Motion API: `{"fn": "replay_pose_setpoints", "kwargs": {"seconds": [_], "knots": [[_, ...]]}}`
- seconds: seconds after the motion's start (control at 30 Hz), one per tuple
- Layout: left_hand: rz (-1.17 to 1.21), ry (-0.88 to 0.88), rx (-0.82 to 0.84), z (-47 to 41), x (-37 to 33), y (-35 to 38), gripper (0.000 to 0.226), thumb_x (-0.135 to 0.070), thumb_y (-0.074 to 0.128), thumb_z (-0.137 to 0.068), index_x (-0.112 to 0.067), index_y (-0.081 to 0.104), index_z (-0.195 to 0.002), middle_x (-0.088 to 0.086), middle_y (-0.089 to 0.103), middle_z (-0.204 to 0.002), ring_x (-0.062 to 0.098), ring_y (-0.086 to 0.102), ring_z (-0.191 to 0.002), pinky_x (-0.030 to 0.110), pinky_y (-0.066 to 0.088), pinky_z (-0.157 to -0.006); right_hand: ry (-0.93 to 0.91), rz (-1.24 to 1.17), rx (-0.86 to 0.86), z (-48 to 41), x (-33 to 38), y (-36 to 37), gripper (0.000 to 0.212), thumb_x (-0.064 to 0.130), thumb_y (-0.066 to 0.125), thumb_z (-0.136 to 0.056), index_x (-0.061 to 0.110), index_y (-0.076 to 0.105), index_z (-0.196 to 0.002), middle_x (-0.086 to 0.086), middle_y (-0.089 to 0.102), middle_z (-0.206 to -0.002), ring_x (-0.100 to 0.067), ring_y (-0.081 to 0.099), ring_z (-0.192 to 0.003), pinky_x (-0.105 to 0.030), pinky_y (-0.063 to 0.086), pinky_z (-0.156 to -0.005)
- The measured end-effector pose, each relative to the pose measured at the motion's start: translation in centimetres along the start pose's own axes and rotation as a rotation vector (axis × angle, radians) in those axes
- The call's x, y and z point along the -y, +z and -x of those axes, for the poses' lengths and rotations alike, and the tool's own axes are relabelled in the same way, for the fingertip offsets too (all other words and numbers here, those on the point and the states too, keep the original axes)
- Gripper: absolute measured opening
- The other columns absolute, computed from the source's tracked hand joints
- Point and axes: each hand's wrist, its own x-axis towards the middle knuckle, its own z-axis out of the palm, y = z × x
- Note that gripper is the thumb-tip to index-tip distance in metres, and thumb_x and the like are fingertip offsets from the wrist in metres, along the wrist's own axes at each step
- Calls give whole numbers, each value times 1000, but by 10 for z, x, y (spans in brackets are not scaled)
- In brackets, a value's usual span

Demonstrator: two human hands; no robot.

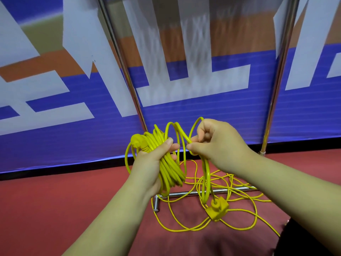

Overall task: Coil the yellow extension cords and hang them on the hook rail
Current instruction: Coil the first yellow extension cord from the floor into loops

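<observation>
Your left hand (153, 161) is curled round a tight bundle of bright yellow extension cord (168, 169). Its many glossy turns lie side by side, running from above your thumb down past your wrist. The moulded yellow plug (137, 143) sits at the bundle's upper left, just above that hand. Your right hand (217, 143) is close beside it, fingers curled, pinching a strand between thumb and forefinger. One loop arches over the knuckles and drops towards the floor, and two looser turns stand in the gap between your hands. Below your right forearm a yellow socket block (217, 209) lies on the red floor (55, 209), with cord entering its top. Around it the loose cord (184, 229), thinner-looking and uncoiled, sprawls in overlapping loops, and some of it crosses the chrome base bar (186, 193). Two chrome uprights (127, 71) rise in front of a blue banner (73, 137) with large white shapes.
</observation>
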Motion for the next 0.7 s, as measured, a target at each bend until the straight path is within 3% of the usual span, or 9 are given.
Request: {"fn": "replay_pose_setpoints", "kwargs": {"seconds": [0.1,0.17,0.27,0.37,0.53,0.7], "knots": [[36,-32,-7,-2,1,9,31,-24,80,-75,-5,72,-99,20,68,-94,27,59,-70,68,48,-88,-70,117,47,3,9,1,40,20,84,-74,24,45,-68,4,73,-72,-12,68,-66,-39,55,-64],[50,-41,5,-1,-1,15,21,-19,80,-76,-4,73,-90,23,60,-89,32,58,-78,72,46,-88,-99,181,78,5,14,2,40,22,84,-73,22,44,-67,7,72,-71,-6,63,-63,-35,52,-62],[44,-17,-11,-4,-2,20,16,-6,72,-82,2,65,-95,17,53,-71,30,57,-65,55,55,-72,-120,215,93,5,14,2,43,22,84,-73,21,42,-66,7,72,-70,-5,62,-62,-32,51,-62],[25,49,-40,-5,-7,26,6,0,67,-86,2,63,-90,15,52,-64,25,55,-50,38,54,-54,-111,127,98,8,9,1,43,16,82,-73,20,40,-67,6,72,-73,-12,67,-67,-37,53,-64],[89,144,-56,-9,-23,20,17,1,66,-87,-6,66,-71,8,58,-60,22,56,-52,39,51,-66,39,30,141,11,-11,-14,40,20,84,-71,16,44,-72,2,74,-80,-20,65,-71,-43,54,-73],[162,146,-54,-10,-29,14,25,1,62,-90,-6,68,-66,7,58,-59,17,57,-48,32,54,-55,317,-219,241,12,-25,-9,49,40,81,-56,18,46,-82,-13,73,-80,-24,57,-69,-48,50,-71]]}}
